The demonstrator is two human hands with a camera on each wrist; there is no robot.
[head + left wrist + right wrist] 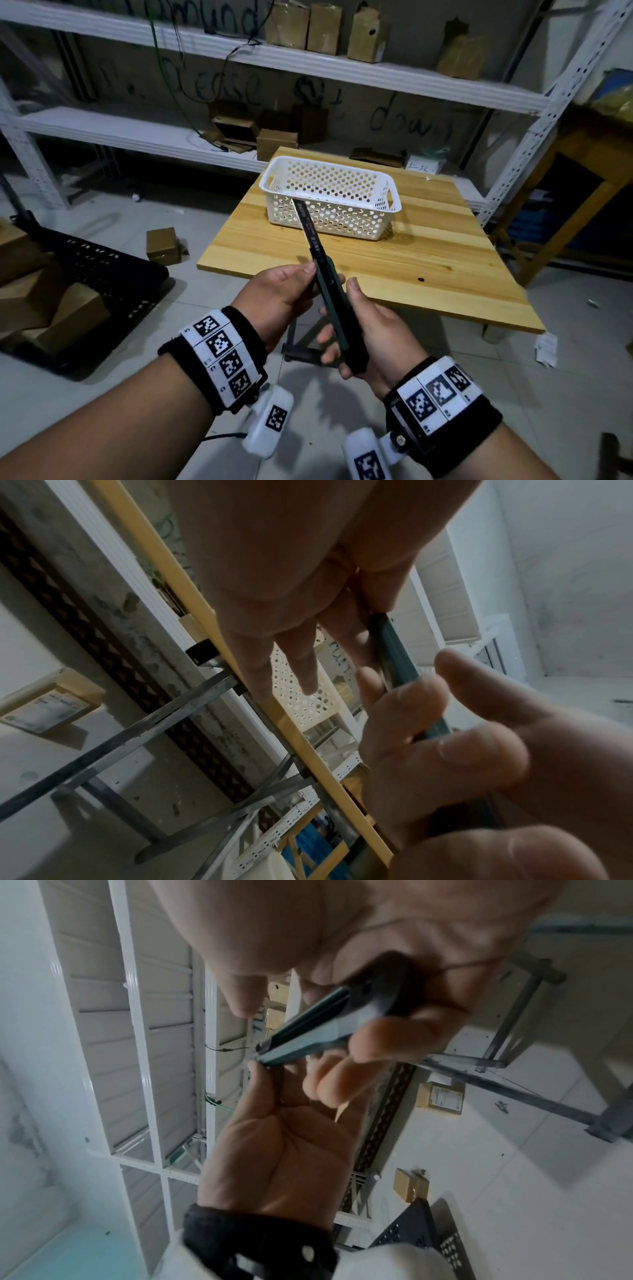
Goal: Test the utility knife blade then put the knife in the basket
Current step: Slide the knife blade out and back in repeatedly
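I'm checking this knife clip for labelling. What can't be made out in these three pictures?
- Blade's cutting edge: the blade is dark against the basket in the head view; both wrist views show only the handle.
- Print on the blade: too small to read, head view.
- Slider on the utility knife: not discernible between the left hand and right hand.
- Basket floor: hidden behind its near wall, head view.
- Left wrist view: right hand blurred.

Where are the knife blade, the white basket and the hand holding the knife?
Dark extended knife blade (306, 219), head view, mid-blade.
White perforated plastic basket (346, 219), head view, near wall.
Right hand (373, 334), head view, back of hand.
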